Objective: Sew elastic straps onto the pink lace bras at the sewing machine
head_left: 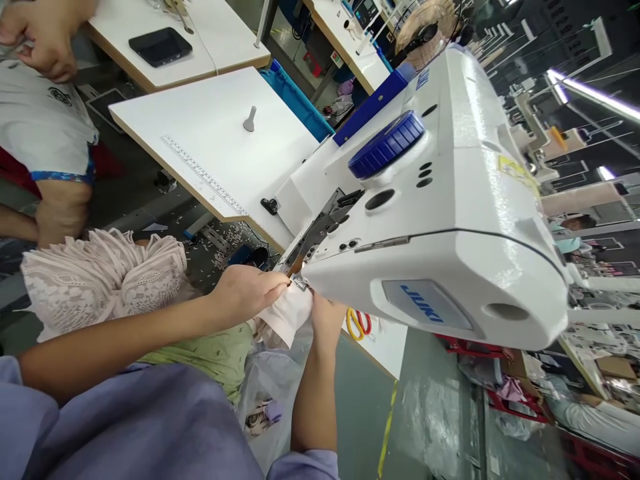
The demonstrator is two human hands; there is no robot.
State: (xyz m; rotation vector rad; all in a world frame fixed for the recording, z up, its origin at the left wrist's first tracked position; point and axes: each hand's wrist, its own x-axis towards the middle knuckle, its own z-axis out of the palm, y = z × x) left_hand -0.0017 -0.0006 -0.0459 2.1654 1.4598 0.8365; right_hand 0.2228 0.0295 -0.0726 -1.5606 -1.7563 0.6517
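A pale pink bra piece (287, 317) lies at the presser foot (300, 282) of a white sewing machine (430, 267) with a blue handwheel (387, 145). My left hand (250, 291) pinches the fabric on the left of the foot, thumb and fingers pressed together close to it. On the other side, my right hand (327, 321) grips the fabric's right edge; the machine head partly covers its fingers. The needle itself is hidden. To the left of my arm sits a thick stack of beige lace bras (105, 280).
Scissors with yellow and red handles (357, 324) lie just right of my right hand. A grey peg (250, 120) stands on the white table (210, 127). Beyond it rests a black phone (160, 47). A co-worker's hands (43, 37) show at upper left.
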